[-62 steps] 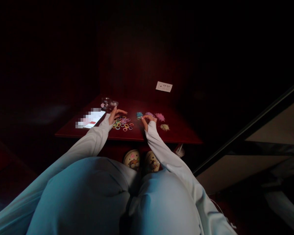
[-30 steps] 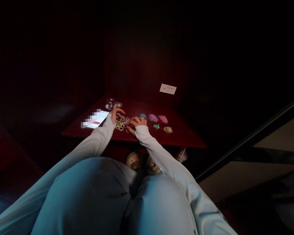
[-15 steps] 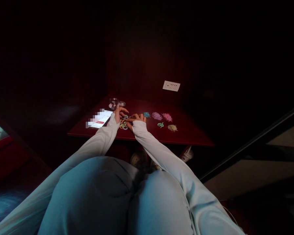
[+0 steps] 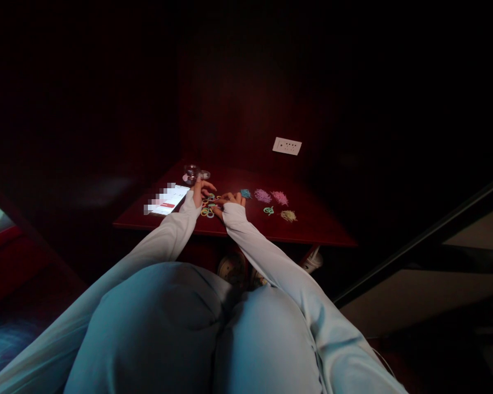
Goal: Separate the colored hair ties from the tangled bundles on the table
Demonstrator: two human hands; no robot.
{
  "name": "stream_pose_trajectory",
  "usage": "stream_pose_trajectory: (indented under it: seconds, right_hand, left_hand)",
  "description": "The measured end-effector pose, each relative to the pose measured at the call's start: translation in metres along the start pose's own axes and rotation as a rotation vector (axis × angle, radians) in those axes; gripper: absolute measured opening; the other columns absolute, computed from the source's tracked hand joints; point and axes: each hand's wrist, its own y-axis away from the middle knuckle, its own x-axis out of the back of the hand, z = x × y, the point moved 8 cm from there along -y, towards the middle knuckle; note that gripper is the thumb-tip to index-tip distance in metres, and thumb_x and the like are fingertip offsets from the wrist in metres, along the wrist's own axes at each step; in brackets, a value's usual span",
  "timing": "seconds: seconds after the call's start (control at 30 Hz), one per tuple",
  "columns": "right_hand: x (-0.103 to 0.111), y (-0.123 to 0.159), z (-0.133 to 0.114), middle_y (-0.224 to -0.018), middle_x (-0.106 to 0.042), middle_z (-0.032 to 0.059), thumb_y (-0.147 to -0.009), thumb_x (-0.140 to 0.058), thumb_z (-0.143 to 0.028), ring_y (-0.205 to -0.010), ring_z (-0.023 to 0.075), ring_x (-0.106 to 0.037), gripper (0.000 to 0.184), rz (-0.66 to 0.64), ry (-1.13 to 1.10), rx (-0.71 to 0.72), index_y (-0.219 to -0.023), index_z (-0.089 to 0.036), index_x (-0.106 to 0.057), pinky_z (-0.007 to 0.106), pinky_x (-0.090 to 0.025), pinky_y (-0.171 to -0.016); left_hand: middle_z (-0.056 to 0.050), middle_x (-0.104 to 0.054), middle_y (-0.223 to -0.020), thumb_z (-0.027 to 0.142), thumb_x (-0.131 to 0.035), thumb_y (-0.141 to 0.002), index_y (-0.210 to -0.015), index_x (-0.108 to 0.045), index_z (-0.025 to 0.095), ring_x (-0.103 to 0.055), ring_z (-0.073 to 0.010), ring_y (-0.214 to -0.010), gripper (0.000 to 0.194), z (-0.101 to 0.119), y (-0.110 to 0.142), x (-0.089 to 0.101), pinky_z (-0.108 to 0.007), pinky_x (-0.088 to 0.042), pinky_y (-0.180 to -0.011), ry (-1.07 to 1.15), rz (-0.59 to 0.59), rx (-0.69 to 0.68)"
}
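My left hand (image 4: pixel 201 191) hovers at the left of a mixed pile of small coloured elastic bands (image 4: pixel 207 212), with its fingers stretched out and apart. My right hand (image 4: pixel 232 201) is at the right side of this pile. Its thumb and index finger reach toward the bands with a gap between them, and no band shows clearly in its grasp. To its right lie separate heaps by colour: teal bands (image 4: pixel 245 193), purple bands (image 4: pixel 262 195), pink bands (image 4: pixel 279 197), a few green bands (image 4: pixel 268 210) and pale yellow bands (image 4: pixel 288 216).
A lit phone (image 4: pixel 170 200) lies left of my left hand on the dark red table (image 4: pixel 312 230). Behind that hand stands a clear round container (image 4: pixel 191 171). A white socket plate (image 4: pixel 287 146) is on the back wall. Below the table edge a white cup-like object (image 4: pixel 313 261) shows.
Both hands stay almost in place over the mixed pile; the right fingers shift slightly. The view has tilted a little. The sorted heaps look the same.
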Motion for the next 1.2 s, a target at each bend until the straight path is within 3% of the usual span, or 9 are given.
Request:
stream_pose_trajectory:
  seconds: [0.33, 0.53, 0.7, 0.87, 1.0, 1.2]
  right_hand:
    - [0.000, -0.003, 0.005, -0.127, -0.070, 0.0054, -0.099, -0.071, -0.044, -0.122, 0.0284, -0.042, 0.027, 0.025, -0.086, -0.037, -0.120, -0.032, -0.082, 0.040, -0.028, -0.102]
    - [0.005, -0.003, 0.023, -0.125, -0.074, 0.0025, -0.104, -0.062, -0.052, -0.121, 0.0271, -0.044, 0.031, 0.090, -0.152, -0.176, -0.115, -0.033, -0.085, 0.039, -0.029, -0.101]
    - [0.004, -0.004, 0.033, -0.122, -0.076, 0.0029, -0.105, -0.056, -0.061, -0.119, 0.0276, -0.049, 0.041, 0.112, -0.129, -0.243, -0.112, -0.035, -0.086, 0.040, -0.031, -0.099]
    - [0.004, -0.005, 0.039, -0.117, -0.076, 0.0063, -0.104, -0.052, -0.070, -0.116, 0.0298, -0.050, 0.049, 0.123, -0.047, -0.251, -0.109, -0.035, -0.086, 0.043, -0.034, -0.097]
    - [0.005, -0.004, 0.040, -0.114, -0.076, 0.0072, -0.103, -0.052, -0.072, -0.116, 0.0305, -0.050, 0.051, 0.141, -0.066, -0.254, -0.108, -0.035, -0.087, 0.043, -0.036, -0.096]
    - [0.022, 0.011, 0.045, -0.127, -0.075, 0.0045, -0.107, -0.050, -0.062, -0.122, 0.0304, -0.051, 0.044, 0.204, -0.063, -0.329, -0.113, -0.036, -0.084, 0.041, -0.035, -0.100]
  left_hand:
    - [-0.009, -0.056, -0.069, 0.097, -0.023, -0.080, -0.082, -0.067, 0.022, -0.051, -0.0223, -0.062, 0.088, -0.006, -0.004, -0.003, -0.033, -0.037, -0.054, -0.007, -0.021, 0.041]
    - [-0.009, -0.058, -0.070, 0.088, -0.024, -0.090, -0.077, -0.069, 0.021, -0.053, -0.0226, -0.067, 0.082, -0.001, 0.000, -0.003, -0.034, -0.041, -0.058, -0.021, 0.000, -0.034]
    - [-0.008, -0.065, -0.081, 0.063, -0.041, -0.096, -0.076, -0.067, 0.022, -0.061, -0.0240, -0.083, 0.053, 0.006, 0.002, -0.011, -0.035, -0.051, -0.074, -0.152, -0.044, -0.195]
    - [-0.005, -0.069, -0.090, 0.034, -0.060, -0.087, -0.083, -0.068, 0.024, -0.063, -0.0239, -0.090, 0.014, 0.008, 0.002, -0.024, -0.036, -0.051, -0.092, -0.381, -0.152, -0.343]
    - [-0.004, -0.069, -0.089, 0.027, -0.061, -0.083, -0.084, -0.069, 0.024, -0.062, -0.0238, -0.087, 0.009, 0.004, 0.001, -0.024, -0.037, -0.051, -0.092, -0.427, -0.132, -0.354]
    - [-0.004, -0.071, -0.093, 0.029, -0.063, -0.084, -0.089, -0.073, 0.023, -0.063, -0.0235, -0.088, 0.012, -0.005, -0.008, -0.018, -0.037, -0.050, -0.093, -0.437, -0.166, -0.357]
